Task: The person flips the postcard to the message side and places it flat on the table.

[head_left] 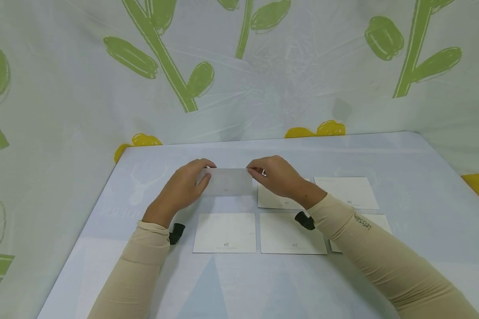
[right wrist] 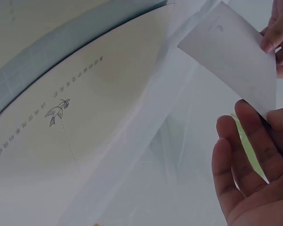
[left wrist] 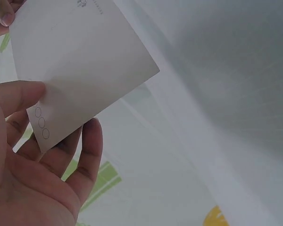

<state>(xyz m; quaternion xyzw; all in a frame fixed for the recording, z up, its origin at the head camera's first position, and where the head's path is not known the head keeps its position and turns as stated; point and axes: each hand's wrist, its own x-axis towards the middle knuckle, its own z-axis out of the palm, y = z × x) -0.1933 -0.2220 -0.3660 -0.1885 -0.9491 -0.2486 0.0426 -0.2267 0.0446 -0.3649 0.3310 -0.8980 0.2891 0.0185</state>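
A thin white postcard [head_left: 228,182] is held up off the table between both hands, tilted with its upper edge raised. My left hand [head_left: 184,186] pinches its left side, the thumb on the near face and the fingers behind. At the upper right corner, my right hand [head_left: 277,176] pinches it between thumb and fingertips. In the left wrist view, small printed circles line a corner of the postcard [left wrist: 85,61], beside the left thumb. From the right wrist, the remaining fingers of the right hand [right wrist: 254,174] spread out below the card.
Several similar white cards lie in two rows on the table [head_left: 239,288]. The front row includes a left card [head_left: 225,230] and a middle card [head_left: 287,241]; the right arm partly covers another. A back card [head_left: 345,190] lies at right. A leaf-patterned sheet [head_left: 303,88] hangs behind.
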